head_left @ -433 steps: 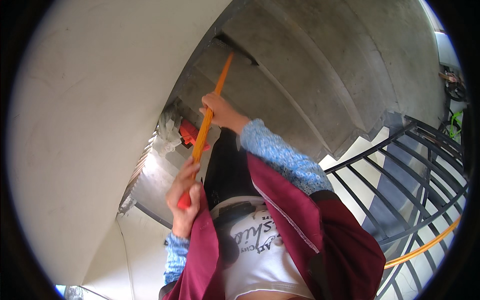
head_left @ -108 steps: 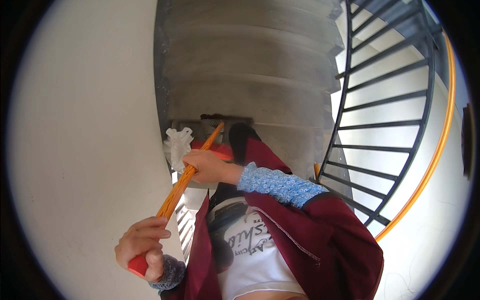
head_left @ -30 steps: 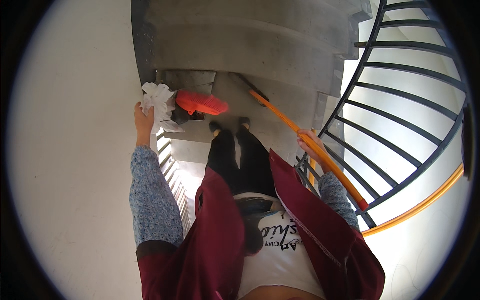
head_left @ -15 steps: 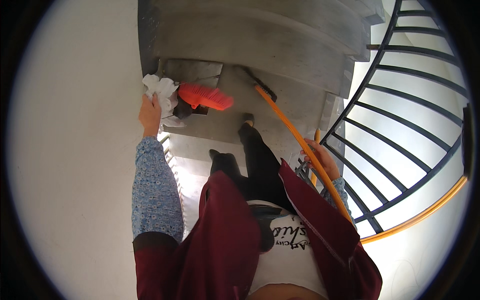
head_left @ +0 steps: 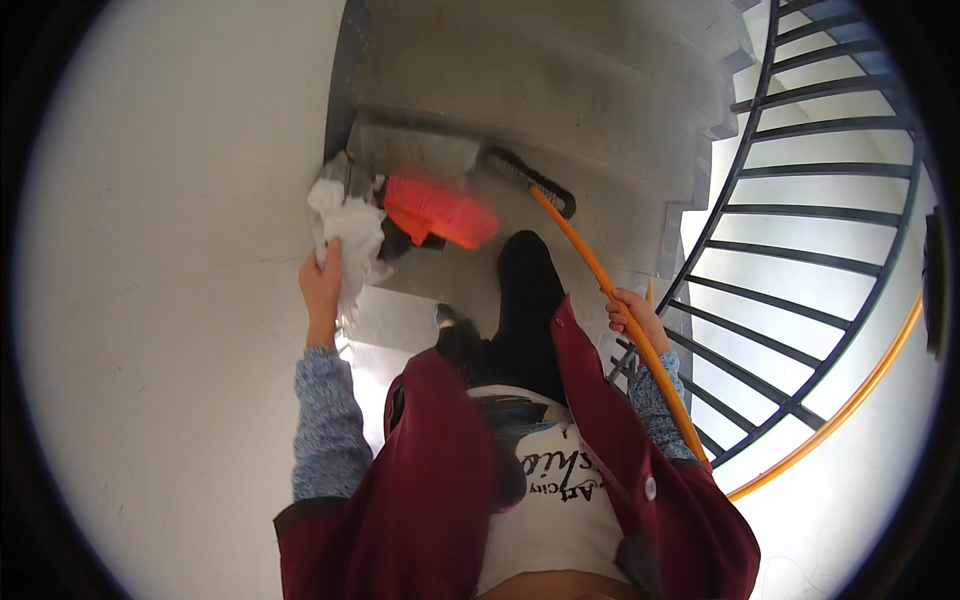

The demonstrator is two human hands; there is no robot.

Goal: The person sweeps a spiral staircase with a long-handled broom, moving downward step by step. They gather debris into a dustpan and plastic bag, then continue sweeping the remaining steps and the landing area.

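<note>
No packages, labels, signs or screens are visible anywhere on this stairway; the only lettering is a dark print on the person's white shirt

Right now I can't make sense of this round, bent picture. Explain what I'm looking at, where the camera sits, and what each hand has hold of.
The camera sits on a person's head and looks down, so you see their own body, arms and legs from above. The wide lens bends straight edges, which makes the picture round.

The person stands on grey concrete stairs, with a pale wall on the left and a black railing on the right.

The left hand grips a crumpled white cloth, just beside a red dustpan whose bearer I cannot make out. The right hand holds the orange handle of a broom, whose dark head rests on a step.
</note>
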